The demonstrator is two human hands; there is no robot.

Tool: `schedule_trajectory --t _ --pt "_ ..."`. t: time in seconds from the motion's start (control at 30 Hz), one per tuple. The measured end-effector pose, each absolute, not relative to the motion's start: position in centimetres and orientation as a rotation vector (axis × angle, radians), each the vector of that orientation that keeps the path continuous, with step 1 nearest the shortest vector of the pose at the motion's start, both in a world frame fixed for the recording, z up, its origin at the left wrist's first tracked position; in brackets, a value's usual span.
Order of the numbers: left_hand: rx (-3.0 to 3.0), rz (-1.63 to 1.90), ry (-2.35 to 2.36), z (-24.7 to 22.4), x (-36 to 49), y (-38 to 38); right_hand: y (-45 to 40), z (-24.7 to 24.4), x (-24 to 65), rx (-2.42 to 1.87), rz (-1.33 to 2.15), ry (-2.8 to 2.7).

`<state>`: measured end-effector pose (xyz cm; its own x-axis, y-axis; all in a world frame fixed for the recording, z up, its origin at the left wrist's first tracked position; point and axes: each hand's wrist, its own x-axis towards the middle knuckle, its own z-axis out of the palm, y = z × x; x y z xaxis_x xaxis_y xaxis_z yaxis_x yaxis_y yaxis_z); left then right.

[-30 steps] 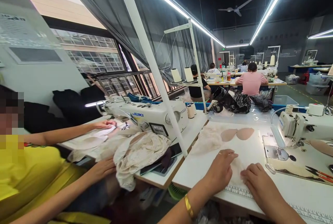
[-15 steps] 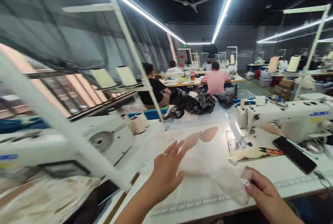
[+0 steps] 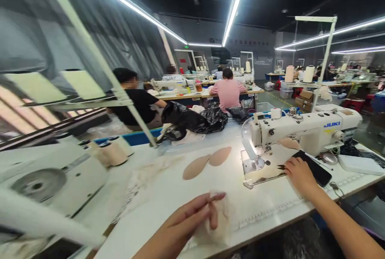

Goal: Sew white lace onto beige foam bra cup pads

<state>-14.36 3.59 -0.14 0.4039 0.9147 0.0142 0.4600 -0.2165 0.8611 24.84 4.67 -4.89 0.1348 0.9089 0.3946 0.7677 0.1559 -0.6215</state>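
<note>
My left hand (image 3: 197, 213) is closed on a piece of sheer, pale fabric (image 3: 221, 225) near the table's front edge. My right hand (image 3: 300, 174) lies over the thread snips (image 3: 281, 167) beside the sewing machine's needle plate, fingers curled round them. Only the dark blade tips stick out; the handles are hidden under the fingers. Right beside that hand is a black phone (image 3: 320, 172). Two beige, leaf-shaped cloth pieces (image 3: 197, 167) lie flat on the white table, beyond my left hand. Another beige piece (image 3: 290, 143) rests at the machine's arm.
The white sewing machine (image 3: 313, 126) stands at right, a second machine (image 3: 45, 178) at left. Thread cones (image 3: 116, 150) and a slanted thread stand (image 3: 99, 66) rise on the left. Black plastic bags (image 3: 195, 120) lie at the table's far edge. Co-workers sit beyond.
My right hand has let go of the sheer fabric and moved onto the orange-handled snips. My left hand has drawn back and now grips the fabric. The view has turned right.
</note>
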Motion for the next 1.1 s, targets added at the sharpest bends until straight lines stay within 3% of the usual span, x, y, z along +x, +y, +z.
schedule_trajectory --t 0.1,0.27,0.47,0.57,0.7,0.83,0.93,1.1 --pt "1.511 0.572 0.882 2.2 -13.1 3.1 4.7 -5.4 24.6 -1.633 0.227 -1.735" --pt "1.307 0.547 0.769 2.3 -10.9 3.5 1.6 -4.3 19.3 -1.376 0.341 -1.993" --pt "1.279 0.53 0.62 1.3 -9.1 3.6 0.4 -2.3 12.5 -1.121 -0.394 -2.167" --pt "1.32 0.463 0.603 1.5 -9.0 3.8 1.1 -2.5 11.1 -1.099 -0.489 -2.16" --pt "1.689 0.426 0.921 4.5 -13.1 5.4 1.4 -3.8 13.8 -1.235 -0.419 -2.167" --pt "2.172 1.093 1.588 7.5 -18.8 7.6 2.0 -6.8 20.8 -1.51 -0.479 -2.112" --pt "2.405 1.182 1.602 6.0 -18.9 7.7 2.5 -8.7 24.9 -1.632 -0.563 -2.081" --pt "2.481 0.724 1.348 -0.6 -13.0 6.7 1.8 -8.8 23.7 -1.486 -0.368 -1.983"
